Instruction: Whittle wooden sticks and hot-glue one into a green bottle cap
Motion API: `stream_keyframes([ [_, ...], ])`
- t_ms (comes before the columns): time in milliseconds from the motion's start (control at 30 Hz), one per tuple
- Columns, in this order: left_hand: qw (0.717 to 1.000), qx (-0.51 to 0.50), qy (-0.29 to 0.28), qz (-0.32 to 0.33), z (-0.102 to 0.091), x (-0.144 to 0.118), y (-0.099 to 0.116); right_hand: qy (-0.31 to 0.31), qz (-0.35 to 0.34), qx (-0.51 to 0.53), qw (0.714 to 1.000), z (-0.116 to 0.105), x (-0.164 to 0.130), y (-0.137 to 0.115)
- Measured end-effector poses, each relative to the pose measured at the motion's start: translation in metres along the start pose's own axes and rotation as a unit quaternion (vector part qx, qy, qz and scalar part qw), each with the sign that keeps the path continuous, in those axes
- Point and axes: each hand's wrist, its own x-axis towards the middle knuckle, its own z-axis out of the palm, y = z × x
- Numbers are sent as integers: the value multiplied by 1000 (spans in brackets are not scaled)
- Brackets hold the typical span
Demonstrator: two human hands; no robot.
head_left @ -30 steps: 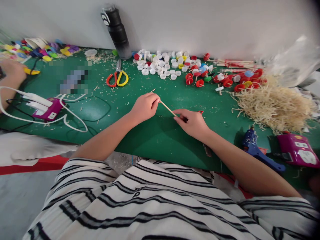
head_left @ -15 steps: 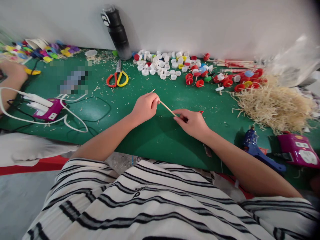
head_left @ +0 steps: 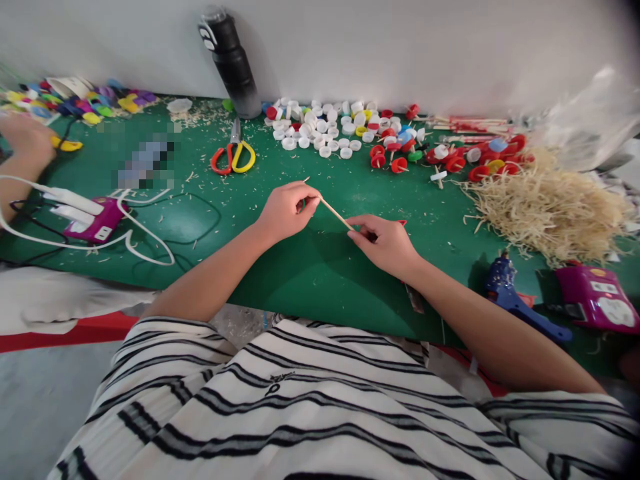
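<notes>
Between the two grips, low over the green surface [head_left: 320, 273], a thin wooden stick [head_left: 336, 215] is held at both ends. The left hand [head_left: 286, 209] is pinched shut on the far-left end, with a short tip poking out past it, and the right hand [head_left: 384, 243] is clamped on the near-right end, with something small and red [head_left: 402, 223] tucked just behind its fingers; what that is can't be made out.

Progress-wise, it looks like early-to-middle work on this one piece: the stick is bare along the whole stretch between the grips, with no cap fitted on it. Beyond the grips, a bunch of finished-looking red caps on sticks [head_left: 395, 160] are lying by the loose white bottle caps [head_left: 320, 130], so plenty seems done already, and plenty of caps are left. Off to the right of the right grip, a heap of wood shavings [head_left: 545, 207] is piled up, with a blue glue gun [head_left: 510, 297] nearer the body. Out past the left grip, red-and-yellow scissors [head_left: 233, 157] are parked untouched.

Compared with a second ago, barely anything is changed. The stick is kept in the same pinch at both ends, the left grip is shifted a touch down, and the view is tilted slightly.
</notes>
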Motion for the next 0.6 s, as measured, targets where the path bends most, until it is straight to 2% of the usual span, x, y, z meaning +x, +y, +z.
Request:
stream_keyframes([
  [367, 998, 28, 13, 60, 1, 1, -7, 7, -26, -12, 1000, 1, 0, 4],
  [600, 991, 81, 32, 99, 6, -3, -5, 7, -45, -5, 999, 3, -2, 5],
])
